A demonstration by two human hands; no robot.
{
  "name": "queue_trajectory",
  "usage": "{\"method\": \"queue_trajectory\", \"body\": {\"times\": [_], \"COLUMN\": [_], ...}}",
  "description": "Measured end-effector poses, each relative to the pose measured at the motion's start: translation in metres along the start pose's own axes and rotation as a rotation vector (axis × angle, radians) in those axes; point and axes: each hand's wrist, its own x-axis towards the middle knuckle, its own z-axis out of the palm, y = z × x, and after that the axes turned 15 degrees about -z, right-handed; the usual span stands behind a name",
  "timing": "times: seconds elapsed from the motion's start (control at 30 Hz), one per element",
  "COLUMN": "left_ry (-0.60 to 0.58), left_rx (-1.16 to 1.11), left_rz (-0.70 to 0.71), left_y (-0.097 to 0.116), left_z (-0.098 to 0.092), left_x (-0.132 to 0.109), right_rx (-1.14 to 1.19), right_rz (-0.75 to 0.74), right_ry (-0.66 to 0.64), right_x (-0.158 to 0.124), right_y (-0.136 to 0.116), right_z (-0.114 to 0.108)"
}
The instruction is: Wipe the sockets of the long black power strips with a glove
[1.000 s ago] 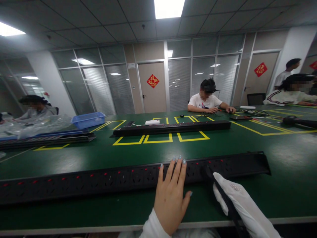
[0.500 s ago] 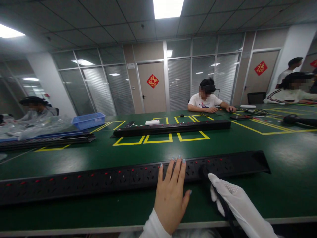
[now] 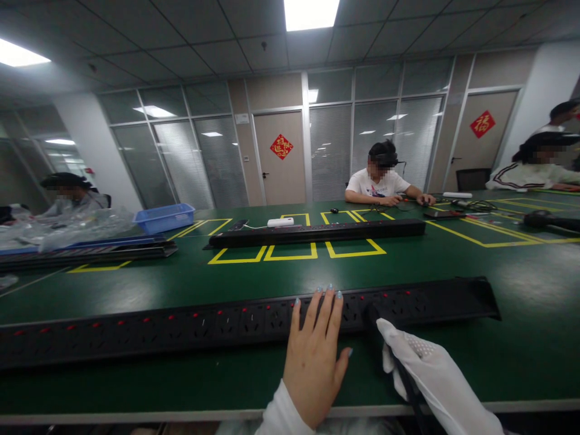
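A long black power strip [image 3: 136, 338] with a row of sockets and small red marks lies across the near part of the green table. My left hand [image 3: 312, 356], bare, rests flat on its front edge and face, fingers stretched out. Just to its right, my right hand [image 3: 419, 359] in a white dotted glove is closed around a black plug [image 3: 374, 323]. The plug's head is against the strip's sockets, and its cable [image 3: 410, 386] trails down toward the table's front edge. Whether the prongs are inside a socket is hidden.
A second black power strip [image 3: 317, 232] lies farther back, with a white device [image 3: 281, 223] behind it. At left are a blue basket [image 3: 165, 219], clear plastic bags [image 3: 86, 226] and stacked dark strips [image 3: 113, 252]. Across the table sits a person [image 3: 378, 181]; cables [image 3: 475, 205] lie at right.
My gloved right hand and the plug have shifted very slightly left along the strip. My left hand stays flat in place. The view has moved a little.
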Motion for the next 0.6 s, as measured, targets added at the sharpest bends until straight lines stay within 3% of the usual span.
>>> {"method": "queue_trajectory", "body": {"times": [0.23,0.6], "left_ry": [-0.021,-0.014], "left_rx": [-0.024,-0.041], "left_rz": [-0.006,-0.010], "left_y": [-0.001,0.000], "left_z": [0.000,0.002], "left_x": [0.000,0.000], "right_rx": [-0.014,-0.039], "right_rz": [0.032,-0.049], "right_ry": [0.044,0.005], "right_x": [-0.001,-0.002], "right_y": [0.002,-0.018], "right_z": [-0.006,-0.004]}}
